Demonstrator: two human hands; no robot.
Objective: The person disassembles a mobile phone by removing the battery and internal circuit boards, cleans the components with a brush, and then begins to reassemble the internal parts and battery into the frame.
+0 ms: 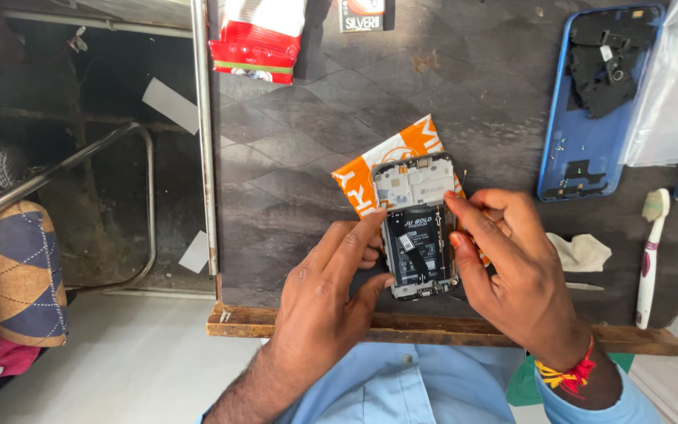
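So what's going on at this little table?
A person has an opened phone lying face down on an orange and white packet, its black battery exposed. The left hand steadies the phone's left edge, and the right hand touches its right edge with the fingertips. The blue back cover lies apart, upper right, beside a toothbrush and a small white cloth.
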